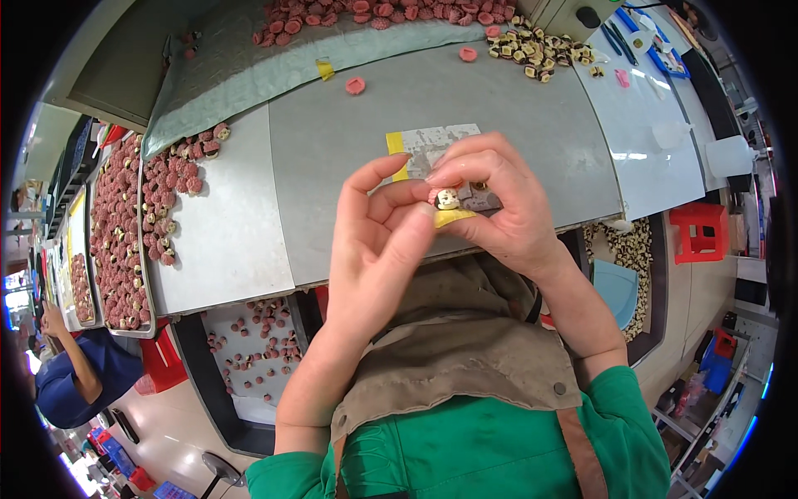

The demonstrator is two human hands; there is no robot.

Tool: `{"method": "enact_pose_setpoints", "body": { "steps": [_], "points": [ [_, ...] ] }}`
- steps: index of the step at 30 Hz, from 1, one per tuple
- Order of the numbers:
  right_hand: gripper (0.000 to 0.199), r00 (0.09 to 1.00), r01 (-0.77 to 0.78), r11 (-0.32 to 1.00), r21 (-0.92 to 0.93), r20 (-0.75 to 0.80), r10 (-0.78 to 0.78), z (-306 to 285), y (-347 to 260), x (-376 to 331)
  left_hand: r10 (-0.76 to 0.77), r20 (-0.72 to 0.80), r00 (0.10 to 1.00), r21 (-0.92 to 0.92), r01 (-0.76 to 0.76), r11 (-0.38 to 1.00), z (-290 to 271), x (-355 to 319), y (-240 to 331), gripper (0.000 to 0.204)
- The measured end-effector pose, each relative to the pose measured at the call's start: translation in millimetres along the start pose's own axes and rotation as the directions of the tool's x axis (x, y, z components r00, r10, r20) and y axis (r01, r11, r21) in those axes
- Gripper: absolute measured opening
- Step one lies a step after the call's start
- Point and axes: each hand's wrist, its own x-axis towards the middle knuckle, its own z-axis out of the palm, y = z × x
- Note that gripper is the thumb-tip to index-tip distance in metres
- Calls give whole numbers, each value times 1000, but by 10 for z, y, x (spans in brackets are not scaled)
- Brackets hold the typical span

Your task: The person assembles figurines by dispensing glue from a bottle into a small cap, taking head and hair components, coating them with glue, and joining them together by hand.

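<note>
Close in front of my apron, both hands meet around a small doll head with a cream face, black markings and a pinkish-red cap of hair. My left hand pinches its left side between thumb and fingers, the index finger raised. Curled round the other side is my right hand, its fingertips above the piece. A dark grey lump sits inside the right hand; I cannot tell its kind. Yellow tape shows along the right thumb. Part of the head is hidden by fingers.
Red hair pieces are heaped at the back, cream-and-black face pieces at back right. Finished-looking heads fill a tray at left. Two loose hair pieces lie on the grey table. Open drawers hold more parts. A co-worker's arm shows far left.
</note>
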Motion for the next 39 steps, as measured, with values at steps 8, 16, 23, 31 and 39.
{"method": "enact_pose_setpoints", "body": {
  "steps": [8, 16, 23, 31, 39],
  "points": [
    [27, 997, 72, 992, -102, -21, -75, -18, 92, -29, 105, 14, 994, 262, -105, 959, 75, 47, -140, 49],
    [35, 980, 188, 939, -287, -10, -200, -222, 30, -50, 161, -21, 987, 385, -141, 912, 19, 31, -92, 42],
    [26, 973, -226, 823, -521, -161, 165, -1289, 491, -103, 503, 247, 829, 924, -45, -380, -955, 367, 573, 26],
    [22, 975, -220, 788, -575, -109, 193, -1487, 932, 322, 428, 457, 779, 853, -249, -458, -693, 927, 723, 34],
    [16, 938, -317, 753, -577, -76, 337, -1337, 638, 123, 259, 473, 842, 881, -445, -160, -402, 1559, 332, 17]
  ]
}}
